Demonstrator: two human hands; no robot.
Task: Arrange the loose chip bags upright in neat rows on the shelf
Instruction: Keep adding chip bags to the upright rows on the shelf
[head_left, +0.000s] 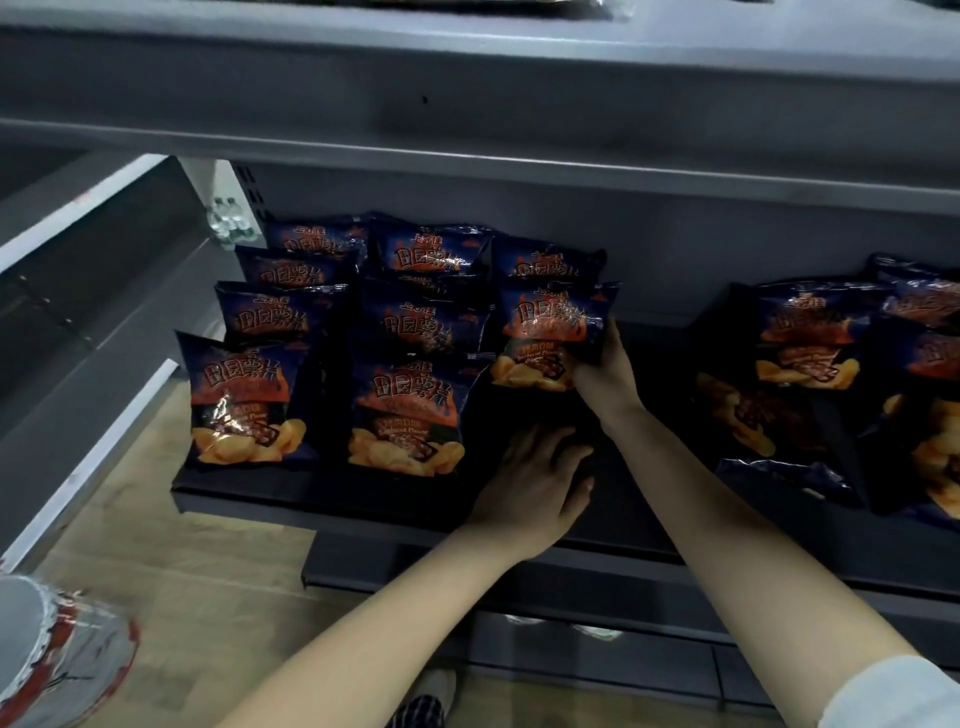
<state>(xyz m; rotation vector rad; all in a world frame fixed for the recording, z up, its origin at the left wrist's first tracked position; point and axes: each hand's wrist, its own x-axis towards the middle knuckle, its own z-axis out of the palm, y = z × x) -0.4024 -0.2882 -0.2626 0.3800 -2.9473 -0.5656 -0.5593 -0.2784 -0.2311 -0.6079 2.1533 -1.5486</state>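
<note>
My right hand fingers grip the right-row chip bag to stand it upright; left hand flat, empty, on shelf.

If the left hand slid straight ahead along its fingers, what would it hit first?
Most likely the bottom of the chip bag that the right hand grips, just beyond the left hand; depth is unclear.

Dim overall. The bay sits in shadow under the upper shelf. Light comes from above, behind the camera, and the forearms show pale. Small glare specks on the chip bags. Soft focus throughout, bag print smeary. Wide-angle bending at the edges. The silver packet bottom left is blurred.
</note>
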